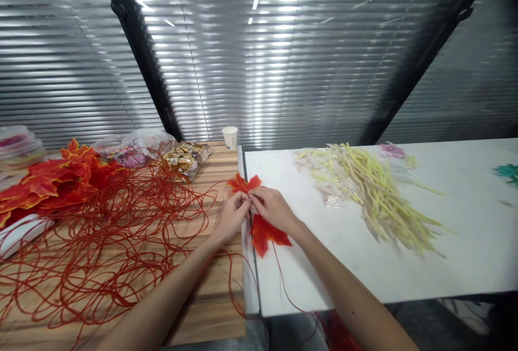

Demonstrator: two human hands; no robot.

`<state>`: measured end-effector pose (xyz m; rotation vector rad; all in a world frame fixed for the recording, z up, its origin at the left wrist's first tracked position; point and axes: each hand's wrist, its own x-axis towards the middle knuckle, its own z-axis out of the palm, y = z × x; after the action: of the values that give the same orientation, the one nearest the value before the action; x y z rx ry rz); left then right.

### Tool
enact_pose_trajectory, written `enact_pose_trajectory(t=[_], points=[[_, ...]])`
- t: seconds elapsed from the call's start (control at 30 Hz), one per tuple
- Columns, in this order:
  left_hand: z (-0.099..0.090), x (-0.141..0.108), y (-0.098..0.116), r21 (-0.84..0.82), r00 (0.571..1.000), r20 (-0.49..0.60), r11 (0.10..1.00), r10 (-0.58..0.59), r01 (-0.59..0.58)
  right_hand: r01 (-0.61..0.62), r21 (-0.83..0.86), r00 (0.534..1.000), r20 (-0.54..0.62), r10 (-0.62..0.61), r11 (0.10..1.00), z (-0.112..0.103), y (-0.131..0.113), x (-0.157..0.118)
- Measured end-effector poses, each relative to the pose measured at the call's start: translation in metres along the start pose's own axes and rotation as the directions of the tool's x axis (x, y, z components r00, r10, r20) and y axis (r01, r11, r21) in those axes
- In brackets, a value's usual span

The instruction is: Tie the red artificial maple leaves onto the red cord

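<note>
Where the wooden table meets the white one, my left hand [233, 211] and my right hand [273, 208] come together, fingertips pinched. They are closed on a red artificial maple leaf [243, 182], whose upper part shows above my fingers. Another red maple leaf [269, 235] hangs or lies just below my right hand. A thin red cord [280, 272] runs down from there over the white table's front edge. Part of the cord between my fingers is hidden.
Tangled red cord [133, 232] spreads over the wooden table [214, 308]. Behind it are a pile of maple leaves [52, 183], gold packets [184, 157] and a paper cup [230, 137]. Yellow strips [376, 194] lie on the white table [457, 232].
</note>
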<state>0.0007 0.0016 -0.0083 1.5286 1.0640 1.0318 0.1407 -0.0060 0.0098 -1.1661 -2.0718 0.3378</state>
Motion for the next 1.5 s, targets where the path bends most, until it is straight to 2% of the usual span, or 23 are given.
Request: enact_pose_trajectory(t=[0.23, 0.6, 1.5], points=[[0.0, 0.001, -0.004, 0.033, 1.0, -0.005, 0.999, 0.028, -0.028, -0.008, -0.012, 1.0, 0.004, 0.008, 1.0, 0.001, 0.001, -0.001], [0.0, 0.0, 0.0, 0.058, 1.0, -0.008, 0.998, -0.001, 0.002, -0.014, -0.043, 1.0, 0.024, 0.015, 0.999, 0.001, 0.001, 0.0], [0.001, -0.002, 0.006, 0.097, 0.999, 0.016, 0.995, 0.032, -0.033, -0.003, -0.058, 0.999, 0.038, 0.006, 0.998, 0.0, 0.0, -0.001]])
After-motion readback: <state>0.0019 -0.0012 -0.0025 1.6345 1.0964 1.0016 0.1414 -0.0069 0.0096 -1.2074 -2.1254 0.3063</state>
